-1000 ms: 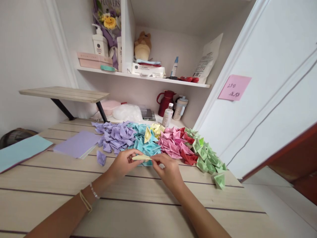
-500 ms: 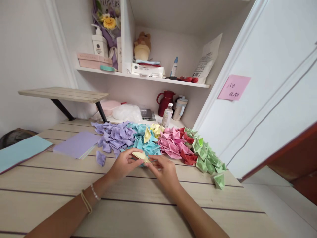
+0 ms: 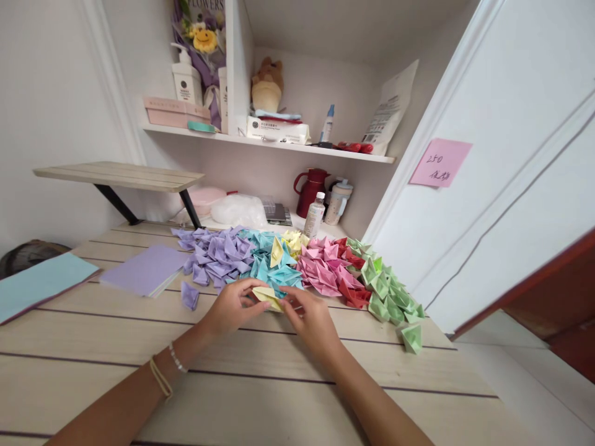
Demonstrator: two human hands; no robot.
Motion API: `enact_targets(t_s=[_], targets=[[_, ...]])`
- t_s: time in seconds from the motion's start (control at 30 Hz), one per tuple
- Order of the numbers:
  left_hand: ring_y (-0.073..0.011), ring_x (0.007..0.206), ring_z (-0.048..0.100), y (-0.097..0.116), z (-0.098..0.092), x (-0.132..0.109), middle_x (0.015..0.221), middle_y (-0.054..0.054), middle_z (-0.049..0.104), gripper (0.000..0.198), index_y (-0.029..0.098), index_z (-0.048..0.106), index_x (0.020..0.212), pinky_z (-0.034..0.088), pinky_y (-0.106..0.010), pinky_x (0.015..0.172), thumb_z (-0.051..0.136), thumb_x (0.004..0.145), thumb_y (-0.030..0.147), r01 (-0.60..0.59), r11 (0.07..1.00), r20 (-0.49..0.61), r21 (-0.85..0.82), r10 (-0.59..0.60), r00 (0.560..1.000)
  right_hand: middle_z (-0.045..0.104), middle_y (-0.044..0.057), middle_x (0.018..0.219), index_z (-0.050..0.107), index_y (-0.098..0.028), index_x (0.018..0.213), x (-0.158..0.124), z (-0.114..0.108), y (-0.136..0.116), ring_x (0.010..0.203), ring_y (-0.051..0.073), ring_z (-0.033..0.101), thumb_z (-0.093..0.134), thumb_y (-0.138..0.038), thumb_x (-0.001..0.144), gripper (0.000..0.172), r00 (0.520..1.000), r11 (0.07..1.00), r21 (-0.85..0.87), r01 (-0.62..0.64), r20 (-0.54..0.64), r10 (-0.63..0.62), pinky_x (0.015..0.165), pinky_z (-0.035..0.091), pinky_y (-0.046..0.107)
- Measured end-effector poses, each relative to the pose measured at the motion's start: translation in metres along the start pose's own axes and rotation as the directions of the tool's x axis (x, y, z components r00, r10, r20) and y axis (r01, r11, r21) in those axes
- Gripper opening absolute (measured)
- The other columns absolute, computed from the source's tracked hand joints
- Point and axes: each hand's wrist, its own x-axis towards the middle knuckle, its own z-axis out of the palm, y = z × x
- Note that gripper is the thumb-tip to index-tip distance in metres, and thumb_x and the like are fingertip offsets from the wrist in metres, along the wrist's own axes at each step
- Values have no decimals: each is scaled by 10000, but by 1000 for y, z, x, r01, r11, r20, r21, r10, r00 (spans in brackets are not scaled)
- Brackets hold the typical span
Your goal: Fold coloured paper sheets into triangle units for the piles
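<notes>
A small pale yellow folded paper boat [image 3: 268, 298] is held between my two hands above the slatted table. My left hand [image 3: 236, 305] pinches its left end between thumb and fingers. At its right end, my right hand [image 3: 307, 313] closes thumb and fingers on the paper. Just beyond the hands lie heaped paper boats: purple ones [image 3: 223, 254], blue ones [image 3: 272, 266], a few yellow ones [image 3: 295, 241], pink ones [image 3: 320, 266], red ones [image 3: 356, 295] and green ones [image 3: 390, 297]. One purple folded piece [image 3: 189, 296] sits apart, left of my left hand.
Purple paper sheets [image 3: 144, 270] and blue sheets [image 3: 44, 284] lie at the left, before a small raised stand [image 3: 121, 176]. Behind the heap are a clear bottle [image 3: 315, 217], a red jug [image 3: 311, 192] and a tumbler [image 3: 338, 203]. A shelf [image 3: 279, 146] overhangs the back.
The yellow paper boat has turned slightly in my fingers and looks more spread out. My right hand has shifted a little to the right; the heaps have not moved.
</notes>
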Motion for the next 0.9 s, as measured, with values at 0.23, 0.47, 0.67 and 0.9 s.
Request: enact_targets(t_s=[0.23, 0.47, 0.67, 0.9], targets=[[-183, 809, 583, 5, 11, -7, 898, -63, 611, 298, 168, 609, 982, 514, -238, 625, 564, 688, 161, -66, 994, 20, 91, 65, 998, 689, 84, 815, 569, -214, 1140, -4, 1, -2, 702, 196, 633, 463, -205, 835, 323, 978, 882, -425, 206, 64, -198, 625, 464, 260], [-165, 787, 554, 5, 24, -13, 920, -46, 546, 299, 220, 617, 974, 519, -230, 586, 556, 690, 153, -71, 988, -183, 136, 95, 979, 689, 76, 840, 638, -208, 986, -5, 9, -6, 685, 182, 630, 482, -204, 810, 235, 993, 990, -126, 67, -86, -78, 643, 492, 278], [-192, 880, 603, -3, 10, -1, 928, -61, 630, 119, 159, 660, 694, 487, -283, 794, 700, 612, 236, -41, 988, -269, -148, 0, 963, 661, 24, 674, 617, -178, 871, 5, 4, -3, 569, 155, 627, 582, -301, 735, 187, 966, 824, 529, -205, -24, 256, 535, 518, 261], [-213, 827, 650, -5, 5, 1, 892, -78, 711, 289, 138, 680, 821, 497, -348, 792, 756, 563, 245, 180, 910, -49, -373, -213, 976, 637, 4, 593, 644, -164, 835, 8, -3, 3, 582, 145, 614, 662, -255, 667, 192, 965, 767, 593, -244, 66, 256, 583, 496, 259]])
